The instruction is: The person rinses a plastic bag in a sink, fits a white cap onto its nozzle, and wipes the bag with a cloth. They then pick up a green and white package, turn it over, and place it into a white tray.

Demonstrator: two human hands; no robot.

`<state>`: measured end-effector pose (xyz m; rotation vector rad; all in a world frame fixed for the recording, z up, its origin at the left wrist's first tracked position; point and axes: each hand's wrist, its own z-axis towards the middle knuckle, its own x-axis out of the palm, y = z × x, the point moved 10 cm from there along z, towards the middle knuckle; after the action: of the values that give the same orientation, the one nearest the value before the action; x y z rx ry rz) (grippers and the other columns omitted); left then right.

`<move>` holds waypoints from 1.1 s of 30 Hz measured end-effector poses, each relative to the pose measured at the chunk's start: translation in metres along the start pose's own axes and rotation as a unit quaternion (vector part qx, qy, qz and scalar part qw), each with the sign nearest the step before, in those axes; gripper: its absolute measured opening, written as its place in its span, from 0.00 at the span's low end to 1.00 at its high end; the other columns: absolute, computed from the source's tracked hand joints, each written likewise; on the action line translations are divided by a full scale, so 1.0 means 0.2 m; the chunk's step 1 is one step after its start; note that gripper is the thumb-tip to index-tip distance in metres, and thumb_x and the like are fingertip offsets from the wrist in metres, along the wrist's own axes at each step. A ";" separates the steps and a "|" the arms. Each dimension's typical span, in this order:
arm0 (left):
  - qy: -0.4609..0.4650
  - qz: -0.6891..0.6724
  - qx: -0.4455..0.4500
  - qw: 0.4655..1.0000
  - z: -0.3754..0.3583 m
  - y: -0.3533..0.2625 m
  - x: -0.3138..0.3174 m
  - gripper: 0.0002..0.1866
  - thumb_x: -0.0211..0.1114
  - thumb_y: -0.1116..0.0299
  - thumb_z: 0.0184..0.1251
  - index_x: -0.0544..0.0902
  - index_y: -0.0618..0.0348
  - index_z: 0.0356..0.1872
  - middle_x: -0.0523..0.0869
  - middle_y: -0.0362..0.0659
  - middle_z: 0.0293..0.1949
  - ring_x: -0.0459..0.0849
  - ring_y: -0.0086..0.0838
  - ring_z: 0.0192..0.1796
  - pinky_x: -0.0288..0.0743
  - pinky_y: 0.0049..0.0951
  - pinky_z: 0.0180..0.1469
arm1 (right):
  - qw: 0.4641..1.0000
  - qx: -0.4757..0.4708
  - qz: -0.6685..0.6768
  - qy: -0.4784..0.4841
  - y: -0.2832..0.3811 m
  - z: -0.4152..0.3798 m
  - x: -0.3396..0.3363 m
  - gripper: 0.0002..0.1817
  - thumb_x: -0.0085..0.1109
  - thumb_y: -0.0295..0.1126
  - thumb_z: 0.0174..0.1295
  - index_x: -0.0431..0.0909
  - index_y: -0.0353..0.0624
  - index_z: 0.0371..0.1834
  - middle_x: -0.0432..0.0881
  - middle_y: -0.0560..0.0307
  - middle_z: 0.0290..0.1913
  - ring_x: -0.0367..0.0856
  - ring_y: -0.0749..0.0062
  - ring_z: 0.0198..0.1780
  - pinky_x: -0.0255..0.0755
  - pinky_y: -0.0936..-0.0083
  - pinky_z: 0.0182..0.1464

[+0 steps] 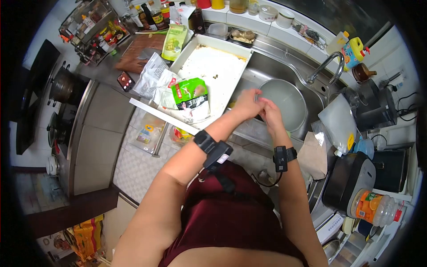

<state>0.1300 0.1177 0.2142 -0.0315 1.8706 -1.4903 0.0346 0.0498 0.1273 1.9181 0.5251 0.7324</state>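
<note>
My left hand (247, 105) and my right hand (271, 115) meet over the near left rim of a round basin (289, 103) in the steel sink. The fingers of both are bent together around something small that I cannot make out. A white drawer (222, 66) with brown stains and dark specks lies tilted left of the sink. Inside its near end are a green and black food packet (191, 92) and silver-white bags (153, 73). A light green pouch (174, 42) leans on the drawer's far left corner.
A curved faucet (331, 66) rises behind the sink. To the right are a translucent bag (340, 122), a brown paper bag (312, 155), a black appliance (349, 182) and an orange-labelled bottle (371, 208). A phone (126, 81) lies by a wooden board (135, 53). Bottles line the back.
</note>
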 end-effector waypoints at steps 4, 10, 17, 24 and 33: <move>-0.018 -0.040 0.013 0.999 0.03 0.17 -0.28 0.23 0.64 0.60 0.54 0.75 0.61 0.50 0.78 0.50 0.44 0.74 0.29 0.44 0.69 0.25 0.46 | 0.995 -0.006 -0.019 0.098 0.06 0.02 0.34 0.17 0.50 0.37 0.64 0.72 0.41 0.52 0.79 0.60 0.45 0.75 0.77 0.47 0.67 0.80 0.49; -0.067 -0.162 -0.114 0.978 -0.02 0.46 -0.70 0.21 0.62 0.65 0.60 0.73 0.62 0.53 0.77 0.44 0.47 0.73 0.26 0.47 0.68 0.23 0.50 | 0.978 -0.004 -0.133 0.161 0.03 0.13 0.75 0.23 0.54 0.37 0.60 0.68 0.36 0.57 0.77 0.53 0.49 0.73 0.72 0.51 0.65 0.79 0.52; -0.148 -0.246 -0.130 0.949 -0.07 0.66 -1.03 0.18 0.57 0.72 0.62 0.71 0.64 0.54 0.76 0.43 0.46 0.73 0.25 0.48 0.66 0.21 0.52 | 0.966 0.010 -0.225 0.124 -0.18 0.41 0.94 0.37 0.59 0.39 0.57 0.54 0.33 0.65 0.66 0.41 0.60 0.67 0.62 0.60 0.62 0.73 0.59; -0.117 -0.285 -0.153 0.939 0.00 0.71 -1.09 0.19 0.58 0.72 0.62 0.71 0.65 0.54 0.76 0.44 0.47 0.73 0.24 0.49 0.65 0.21 0.53 | 0.962 0.018 -0.210 0.175 -0.28 0.51 1.06 0.22 0.60 0.34 0.56 0.70 0.32 0.50 0.78 0.50 0.42 0.76 0.72 0.43 0.70 0.78 0.46; -0.077 -0.189 -0.085 0.975 0.12 0.68 -1.08 0.22 0.66 0.66 0.56 0.74 0.64 0.50 0.76 0.49 0.48 0.74 0.27 0.49 0.69 0.25 0.48 | 0.983 0.019 -0.062 0.173 -0.07 0.34 1.01 0.08 0.56 0.29 0.61 0.76 0.36 0.37 0.81 0.60 0.33 0.77 0.80 0.35 0.70 0.83 0.41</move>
<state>0.3562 0.2376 0.2079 -0.5984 1.9310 -1.5163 0.2278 0.1404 0.1443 1.7809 0.8713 0.9856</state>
